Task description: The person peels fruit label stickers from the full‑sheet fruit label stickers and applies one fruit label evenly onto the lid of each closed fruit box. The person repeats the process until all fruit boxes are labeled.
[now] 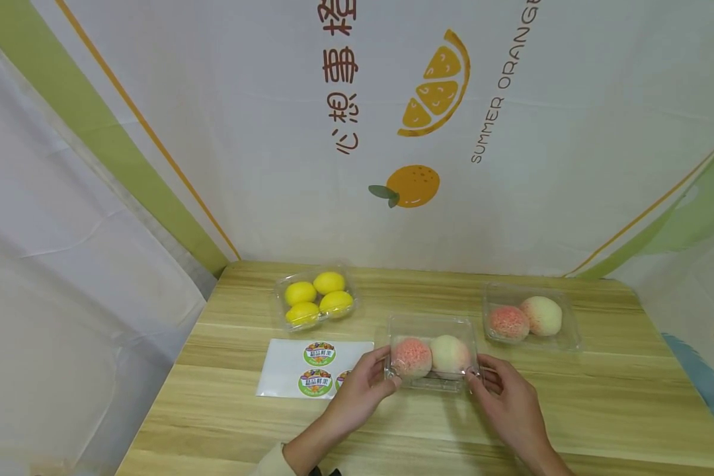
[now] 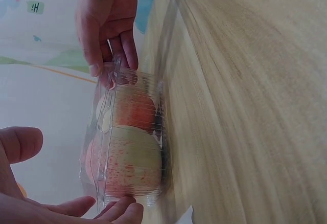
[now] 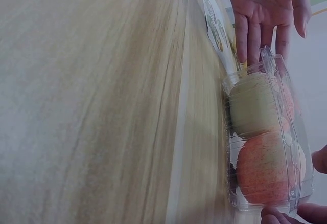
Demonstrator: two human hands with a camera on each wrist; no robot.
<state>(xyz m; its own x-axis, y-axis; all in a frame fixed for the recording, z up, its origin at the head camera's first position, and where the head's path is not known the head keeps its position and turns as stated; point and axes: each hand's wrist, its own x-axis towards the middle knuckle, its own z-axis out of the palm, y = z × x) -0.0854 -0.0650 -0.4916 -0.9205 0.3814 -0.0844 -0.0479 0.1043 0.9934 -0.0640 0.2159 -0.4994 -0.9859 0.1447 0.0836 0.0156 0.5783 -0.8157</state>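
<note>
A clear plastic clamshell box (image 1: 431, 383) with two peaches, one pink (image 1: 412, 357) and one pale (image 1: 449, 354), sits on the table between both hands. At its left end, the left hand (image 1: 360, 382) touches the side with extended fingers. Its thumb stands away from the lid in the left wrist view. The right hand (image 1: 506, 398) is at the opposite end, fingers relaxed against the side. In the right wrist view its thumb (image 3: 320, 159) appears apart from the lid. The box looks closed in both wrist views.
A white sheet of round fruit stickers (image 1: 279, 370) lies left of the box, partly behind the left hand. Farther back stands a clear box of several lemons (image 1: 318, 301). Another clear box (image 1: 562, 337) with two peaches is at the right. A printed curtain (image 1: 285, 165) hangs behind the table.
</note>
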